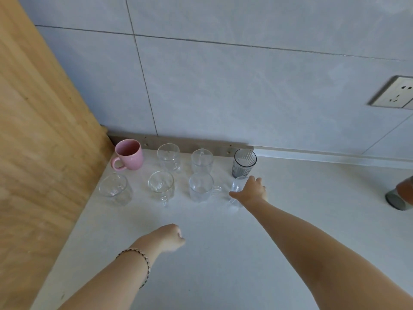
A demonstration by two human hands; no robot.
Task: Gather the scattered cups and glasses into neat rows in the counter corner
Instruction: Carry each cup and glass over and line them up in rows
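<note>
At the far left your wooden panel [40, 135] closes off the corner, and the pink mug [129, 154] sits tight against it, handle turned toward you, so anything you slide along the back row could knock it into the wood. Next to it, the back row runs through two clear glass cups [168, 155] [202, 160] to the grey ribbed tumbler [244, 162]; the front row holds three clear handled cups [114, 190] [161, 186] [201, 189], spaced apart, none touching. Your left hand [171, 238] hangs over bare counter [223, 253] with its fingers curled loosely inward and nothing in them. Further right, your right hand [251, 191] wraps the last clear glass [237, 189], thumb on the near side and fingers round the far side, at the end of the front row just before the tumbler. The risks sit here, in my judgement: the glass is smooth and hard to see, so a loose grip could let it slip, and setting it down too far back could clink it against the tumbler or tip that tall, narrow piece. Its neighbour's handle points toward you too, so a leftward drift could catch it. At the far right edge a dark container [400, 195] stands well apart, too blurred to identify. No brand, label or writing is legible anywhere; the wall socket [393, 92] shows only slots.
</note>
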